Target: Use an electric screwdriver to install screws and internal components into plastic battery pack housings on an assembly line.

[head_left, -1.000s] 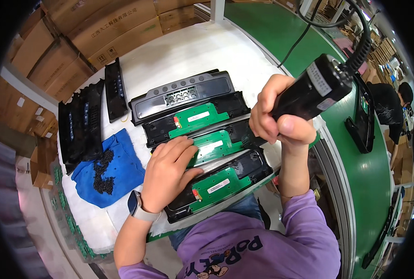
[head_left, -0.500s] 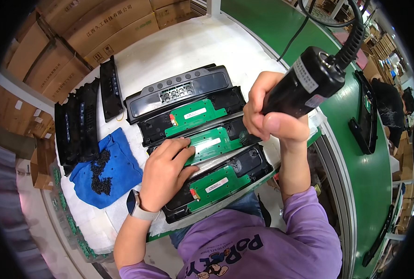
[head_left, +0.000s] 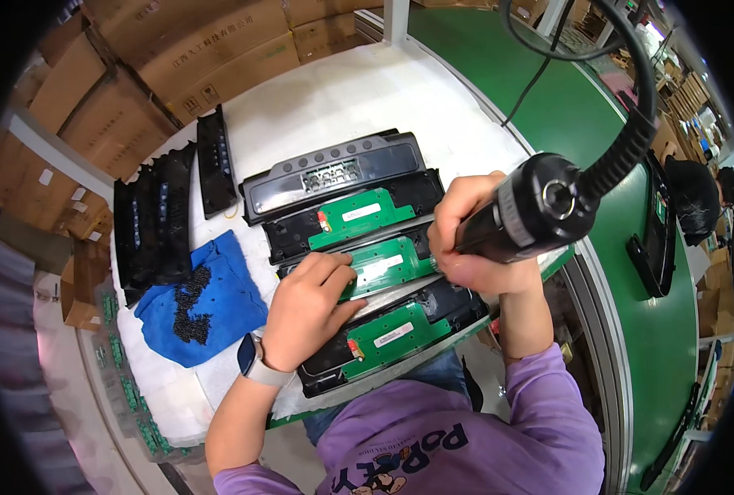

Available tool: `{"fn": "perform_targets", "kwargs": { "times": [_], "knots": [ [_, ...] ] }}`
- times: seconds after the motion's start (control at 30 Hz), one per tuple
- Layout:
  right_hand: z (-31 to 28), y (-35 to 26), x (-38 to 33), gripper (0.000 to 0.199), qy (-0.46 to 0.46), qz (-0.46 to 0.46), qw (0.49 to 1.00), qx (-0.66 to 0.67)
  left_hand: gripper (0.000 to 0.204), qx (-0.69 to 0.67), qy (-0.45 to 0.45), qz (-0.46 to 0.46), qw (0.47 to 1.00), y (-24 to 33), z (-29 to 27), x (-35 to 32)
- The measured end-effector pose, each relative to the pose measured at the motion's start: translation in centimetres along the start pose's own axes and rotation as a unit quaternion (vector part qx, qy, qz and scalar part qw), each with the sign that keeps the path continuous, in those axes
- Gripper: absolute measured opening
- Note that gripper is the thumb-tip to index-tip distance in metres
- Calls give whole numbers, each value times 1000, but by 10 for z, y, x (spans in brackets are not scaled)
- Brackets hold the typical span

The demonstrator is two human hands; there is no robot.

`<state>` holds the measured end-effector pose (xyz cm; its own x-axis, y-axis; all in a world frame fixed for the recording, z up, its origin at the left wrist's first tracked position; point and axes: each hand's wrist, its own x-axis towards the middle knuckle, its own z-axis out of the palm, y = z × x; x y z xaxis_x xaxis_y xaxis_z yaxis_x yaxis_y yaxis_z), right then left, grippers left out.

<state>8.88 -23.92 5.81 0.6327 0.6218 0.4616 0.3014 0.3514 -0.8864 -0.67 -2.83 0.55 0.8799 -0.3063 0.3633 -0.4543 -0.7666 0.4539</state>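
Observation:
My right hand (head_left: 478, 235) is closed round a black electric screwdriver (head_left: 528, 210), its thick cable rising from the back end. The tip is hidden behind the hand, over the right end of the middle black panel (head_left: 421, 240). A green circuit board (head_left: 383, 268) with a white label lies in that panel. My left hand (head_left: 309, 305) rests on the panel's left part, fingers on the board's edge and thumb apart on the near side. Nearer to me lies a similar black panel with a green board (head_left: 396, 334); beyond is another such board (head_left: 363, 216) in its panel.
A blue cloth (head_left: 235, 305) bears a heap of small black screws (head_left: 191, 309). Black housings (head_left: 152, 219) stand at the left, and a buttoned black housing (head_left: 334, 177) lies farther back. Cardboard boxes (head_left: 210, 54) are stacked behind. A green conveyor (head_left: 614, 330) runs along the right.
The screwdriver has come down and tilted, and my right hand has lowered with it toward the middle panel. My left hand stays on that panel. The whole view has shifted slightly.

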Motion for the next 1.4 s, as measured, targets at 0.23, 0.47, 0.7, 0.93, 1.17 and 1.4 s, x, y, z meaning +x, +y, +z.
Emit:
{"fn": "perform_targets", "kwargs": {
  "times": [0.23, 0.47, 0.7, 0.93, 1.17, 1.4],
  "knots": [
    [-55, -21, 2, 23, -78, -216, 902, 366, 31, 99, -43, 91, 990, -3, -18, 11],
    [-71, -11, -5, 23, -72, -258, 842, 468, 22, 93, 117, 37, 988, -22, -19, 41],
    [-74, 4, 5, 29, -133, -228, 870, 417, 11, 149, 206, 35, 966, -36, -14, 55],
    [-67, 3, 10, 28, -95, -196, 874, 435, 35, -30, -73, 56, 995, 34, -22, -12],
    [-69, 11, 13, 32, -195, -188, 875, 402, 41, 24, -99, 33, 994, 42, 1, -41],
    [-59, 3, 7, 29, -57, -163, 883, 437, 41, 57, -24, 18, 998, 12, 5, -27]
  ]
}}
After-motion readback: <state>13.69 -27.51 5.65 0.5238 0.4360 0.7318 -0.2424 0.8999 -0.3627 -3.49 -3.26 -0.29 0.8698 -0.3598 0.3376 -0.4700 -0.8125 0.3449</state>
